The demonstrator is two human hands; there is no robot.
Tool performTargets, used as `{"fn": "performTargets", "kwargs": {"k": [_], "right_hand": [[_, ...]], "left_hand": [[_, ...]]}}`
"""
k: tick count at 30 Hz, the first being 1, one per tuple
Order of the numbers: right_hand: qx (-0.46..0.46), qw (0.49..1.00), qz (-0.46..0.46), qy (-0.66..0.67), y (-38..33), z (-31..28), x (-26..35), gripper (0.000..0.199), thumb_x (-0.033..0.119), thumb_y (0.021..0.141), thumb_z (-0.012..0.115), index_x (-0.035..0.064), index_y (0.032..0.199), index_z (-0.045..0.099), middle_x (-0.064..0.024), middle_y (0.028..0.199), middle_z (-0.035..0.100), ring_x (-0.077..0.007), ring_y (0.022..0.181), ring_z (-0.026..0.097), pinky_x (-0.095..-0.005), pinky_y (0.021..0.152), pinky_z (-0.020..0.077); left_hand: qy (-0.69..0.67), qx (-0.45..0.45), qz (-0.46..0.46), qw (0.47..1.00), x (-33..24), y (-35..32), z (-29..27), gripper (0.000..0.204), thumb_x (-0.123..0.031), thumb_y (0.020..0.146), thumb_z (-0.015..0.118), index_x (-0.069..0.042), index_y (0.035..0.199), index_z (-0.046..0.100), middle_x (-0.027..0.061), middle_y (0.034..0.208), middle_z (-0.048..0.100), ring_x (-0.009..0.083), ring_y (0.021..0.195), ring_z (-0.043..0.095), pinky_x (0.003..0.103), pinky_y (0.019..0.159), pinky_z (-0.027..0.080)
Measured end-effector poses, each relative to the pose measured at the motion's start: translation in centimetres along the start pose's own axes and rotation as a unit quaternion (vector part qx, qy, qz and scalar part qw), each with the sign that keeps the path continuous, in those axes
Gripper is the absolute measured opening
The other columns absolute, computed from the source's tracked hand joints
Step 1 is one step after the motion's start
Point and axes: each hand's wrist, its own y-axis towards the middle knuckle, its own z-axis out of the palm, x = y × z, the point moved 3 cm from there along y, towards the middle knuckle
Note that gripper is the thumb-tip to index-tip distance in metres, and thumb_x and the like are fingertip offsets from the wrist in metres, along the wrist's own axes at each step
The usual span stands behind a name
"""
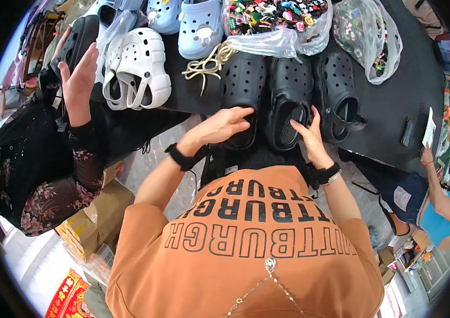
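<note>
Three black clogs stand side by side before me on the black table, toes away from me. My left hand [221, 126] lies over the heel opening of the left clog [242, 79], its fingers stretched to the right and its thumb hidden. With its thumb inside the opening of the middle clog [291, 79] and its fingers along the outer side, my right hand [312, 139] grips that clog's rim. The right clog [336, 77] stands just beyond those fingers, its heel strap folded out to the side.
White clogs [139, 66] and light-blue clogs [200, 29] lie at the far left, near beige laces [212, 62]. Open plastic bags of colourful shoe charms [272, 18] stand behind. A co-worker's raised hand [79, 87] is at left; another person [445, 206] holds white paper at right.
</note>
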Motion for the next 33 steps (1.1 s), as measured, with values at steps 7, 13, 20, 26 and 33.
{"fn": "performTargets", "kwargs": {"k": [7, 13, 20, 26, 33], "right_hand": [[-0.009, 0.999, 0.003, -0.053, 0.7, -0.2, -1.4, 0.094, 0.018, 0.066, 0.071, 0.0003, 0.135, 0.008, -0.0209, 0.132, 0.027, -0.0301, 0.122, 0.03, -0.0348, 0.1, 0.0272], [-0.038, 0.992, -0.034, -0.115, 0.2, 2.2, -0.9, 0.095, 0.0, 0.059, 0.071, -0.0016, 0.133, 0.011, -0.0183, 0.129, 0.034, -0.0268, 0.119, 0.035, -0.0323, 0.099, 0.0285], [-0.031, 0.992, -0.022, -0.118, 0.2, 1.9, -1.2, 0.093, 0.0, 0.06, 0.071, -0.0003, 0.132, 0.012, -0.0185, 0.128, 0.036, -0.0273, 0.119, 0.035, -0.0336, 0.1, 0.0279], [-0.001, 0.998, -0.011, -0.065, 0.9, 1.2, -2.1, 0.088, 0.008, 0.061, 0.072, -0.0006, 0.131, 0.018, -0.0179, 0.125, 0.039, -0.027, 0.117, 0.038, -0.033, 0.099, 0.0292], [0.012, 0.996, -0.005, -0.085, 0.4, 1.4, -0.9, 0.082, 0.007, 0.064, 0.066, -0.002, 0.13, 0.02, -0.0188, 0.122, 0.041, -0.0276, 0.111, 0.043, -0.0322, 0.095, 0.0332]], "left_hand": [[-0.124, -0.213, -0.166, 0.955, 5.2, -4.2, -1.4, 0.062, -0.016, 0.077, 0.062, -0.004, 0.13, 0.032, 0.0152, 0.119, 0.045, 0.0207, 0.107, 0.047, 0.031, 0.083, 0.042], [0.037, -0.121, -0.172, 0.977, 5.0, -1.7, 2.0, 0.083, -0.019, 0.071, 0.058, 0.014, 0.129, 0.008, 0.0358, 0.118, 0.037, 0.0442, 0.108, 0.042, 0.041, 0.094, 0.033], [0.02, -0.124, -0.217, 0.968, 4.2, -1.4, 1.8, 0.084, -0.015, 0.069, 0.058, 0.012, 0.13, 0.007, 0.0351, 0.122, 0.033, 0.0437, 0.112, 0.038, 0.039, 0.096, 0.031], [-0.038, -0.146, -0.21, 0.966, 5.3, -1.8, 2.3, 0.087, -0.016, 0.067, 0.059, 0.006, 0.133, 0.006, 0.0327, 0.126, 0.03, 0.0417, 0.116, 0.035, 0.038, 0.097, 0.03], [-0.118, -0.202, -0.197, 0.952, 5.3, -2.4, 2.7, 0.09, -0.018, 0.065, 0.06, -0.002, 0.136, 0.008, 0.0276, 0.126, 0.034, 0.039, 0.116, 0.036, 0.037, 0.097, 0.03]]}}
